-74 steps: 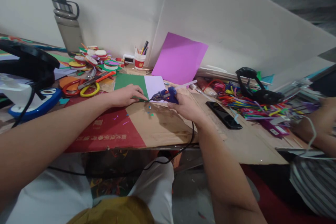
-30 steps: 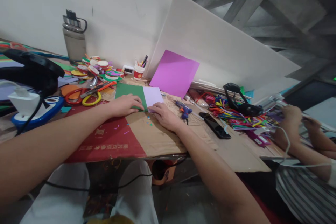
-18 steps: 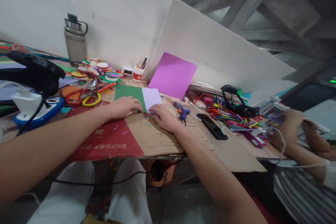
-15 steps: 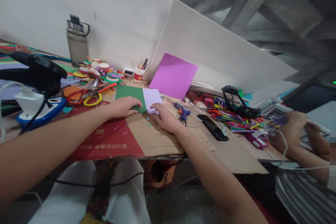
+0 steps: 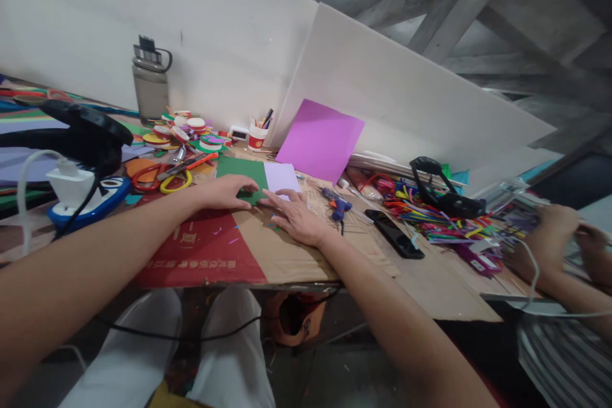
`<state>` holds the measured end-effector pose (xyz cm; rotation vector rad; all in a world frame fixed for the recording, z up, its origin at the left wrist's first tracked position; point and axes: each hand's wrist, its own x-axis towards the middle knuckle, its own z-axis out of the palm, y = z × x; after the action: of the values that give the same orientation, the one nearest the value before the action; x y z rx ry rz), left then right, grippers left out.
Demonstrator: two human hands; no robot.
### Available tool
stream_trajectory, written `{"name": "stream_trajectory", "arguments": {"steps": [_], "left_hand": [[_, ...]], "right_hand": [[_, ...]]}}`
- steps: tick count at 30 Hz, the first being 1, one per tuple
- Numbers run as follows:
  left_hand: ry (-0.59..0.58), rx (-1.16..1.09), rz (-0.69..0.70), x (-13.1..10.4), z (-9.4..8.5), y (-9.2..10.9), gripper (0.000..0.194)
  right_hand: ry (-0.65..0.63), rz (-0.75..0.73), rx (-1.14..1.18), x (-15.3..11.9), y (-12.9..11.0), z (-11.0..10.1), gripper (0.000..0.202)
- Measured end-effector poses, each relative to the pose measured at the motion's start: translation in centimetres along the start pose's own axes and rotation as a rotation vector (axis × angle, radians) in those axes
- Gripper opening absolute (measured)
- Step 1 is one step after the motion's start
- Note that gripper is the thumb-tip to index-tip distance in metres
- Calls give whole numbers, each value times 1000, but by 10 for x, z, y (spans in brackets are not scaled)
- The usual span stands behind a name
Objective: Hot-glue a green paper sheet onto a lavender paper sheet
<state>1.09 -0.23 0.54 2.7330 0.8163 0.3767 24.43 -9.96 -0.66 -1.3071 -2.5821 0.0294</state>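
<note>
On the cardboard-covered table lies a sheet of green paper (image 5: 243,172) with a pale lilac paper (image 5: 282,174) against its right side. My left hand (image 5: 227,192) rests on the green paper's near edge, fingers curved and apart, nothing seen in them. Over the near edge of the lilac paper, my right hand (image 5: 294,217) is spread with its fingers pointing left, partly covering that sheet. Small paper scraps lie on the cardboard around the hands. A blue glue gun (image 5: 338,205) is just right of my right hand.
Scissors (image 5: 175,182), ribbon rolls (image 5: 196,124) and a water bottle (image 5: 151,83) stand to the left. A pen cup (image 5: 257,136) and purple sheet (image 5: 322,140) are behind. At right lie a phone (image 5: 394,234), pipe cleaners (image 5: 425,217) and another person's hands (image 5: 549,236).
My right hand has slid left and toward me along the papers' near edge, its fingers now near my left hand. My left hand stays by the green paper. The view has shifted slightly.
</note>
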Motion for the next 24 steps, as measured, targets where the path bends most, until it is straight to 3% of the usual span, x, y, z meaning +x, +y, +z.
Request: {"name": "stream_trajectory", "arguments": {"steps": [4, 9, 12, 17, 20, 24], "left_hand": [[63, 32, -44, -1, -3, -5, 48], [179, 119, -156, -1, -2, -26, 59], [133, 169, -189, -3, 0, -31, 71], [-50, 207, -256, -5, 5, -25, 82], [-92, 230, -266, -6, 10, -20, 78], [-71, 189, -279, -7, 11, -20, 77]], "right_hand": [[-5, -21, -12, 3, -2, 2, 65], [8, -21, 0, 5, -3, 1, 62], [71, -26, 33, 2, 0, 1, 63], [140, 74, 108, 5, 2, 2, 61], [254, 131, 154, 26, -3, -6, 61], [331, 134, 170, 78, -13, -14, 58]]}}
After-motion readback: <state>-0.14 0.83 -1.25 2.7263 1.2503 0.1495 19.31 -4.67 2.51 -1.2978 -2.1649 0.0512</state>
